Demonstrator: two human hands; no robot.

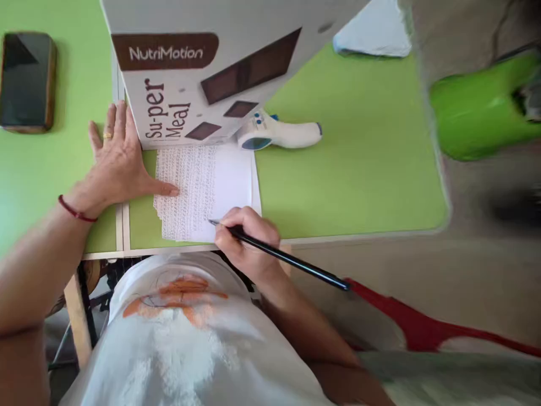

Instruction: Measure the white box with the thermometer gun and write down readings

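Note:
My right hand [249, 239] grips a long black pen [291, 259], its tip touching the paper just past the end of the written lines. The sheets of white paper [236, 186] lie stacked near the table's front edge, their left part filled with rows of small handwriting. My left hand [122, 158] lies flat with fingers spread, the thumb pressing on the written part. Its fingers rest beside a white and brown NutriMotion box [169, 96], which stands at the far edge of the paper and hides what is behind it.
A white handheld device resembling an infrared thermometer [291, 134] lies right of the box. A dark phone [27, 82] is at the far left of the green table [359, 169]. A white wedge-shaped object [376, 31] sits at the back right. Beyond the edge is a bright green object [482, 107].

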